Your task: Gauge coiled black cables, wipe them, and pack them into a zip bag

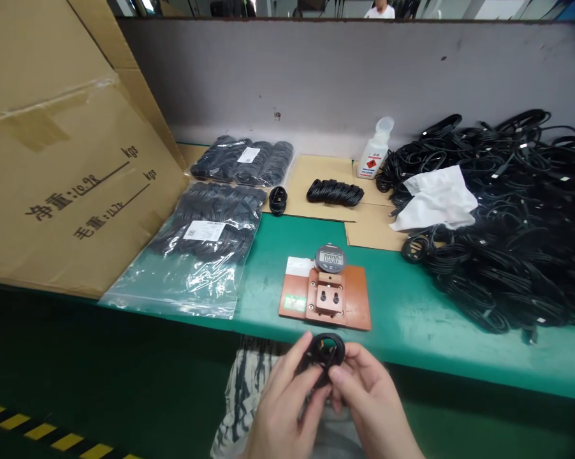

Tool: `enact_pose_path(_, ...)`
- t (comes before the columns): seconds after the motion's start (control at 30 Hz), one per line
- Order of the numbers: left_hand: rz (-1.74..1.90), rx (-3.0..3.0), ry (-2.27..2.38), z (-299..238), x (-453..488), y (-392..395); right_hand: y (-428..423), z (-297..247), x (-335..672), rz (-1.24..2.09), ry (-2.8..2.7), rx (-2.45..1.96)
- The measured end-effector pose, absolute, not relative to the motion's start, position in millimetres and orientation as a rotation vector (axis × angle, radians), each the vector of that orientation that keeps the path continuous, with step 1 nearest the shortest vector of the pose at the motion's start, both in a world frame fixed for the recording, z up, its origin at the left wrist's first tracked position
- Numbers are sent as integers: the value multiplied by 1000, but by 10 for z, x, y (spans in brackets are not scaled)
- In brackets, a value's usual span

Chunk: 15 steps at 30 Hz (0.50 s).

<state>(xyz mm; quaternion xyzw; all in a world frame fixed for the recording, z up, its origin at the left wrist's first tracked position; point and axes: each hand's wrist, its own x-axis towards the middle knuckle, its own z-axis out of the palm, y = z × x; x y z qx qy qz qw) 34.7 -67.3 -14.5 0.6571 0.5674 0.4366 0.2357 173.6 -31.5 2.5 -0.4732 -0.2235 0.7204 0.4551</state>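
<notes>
I see the left hand (285,398) and right hand (364,386), fingers (347,386) pinching a coiled black cable (339,350); a digital gauge (331,258) stands beyond.

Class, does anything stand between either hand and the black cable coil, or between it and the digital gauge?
Nothing visible separates the left hand or right hand from the black cable coil; both hold it. Between it and the digital gauge stands a reddish block.
</notes>
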Motion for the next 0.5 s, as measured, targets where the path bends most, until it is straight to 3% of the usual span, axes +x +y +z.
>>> enact_pose_path(0.1, 1291, 1587, 1545, -125, 391, -698, -304, 11, 1739, 1783, -549, -1212)
enact_pose_path(0.27, 1248, 752, 1397, 3, 373, -612, -303, 5, 1752, 1854, -564, -1143)
enact_pose_path(0.5, 1059, 537, 1050, 121, 339, -523, -239, -46, 1853, 2125, -696, -818)
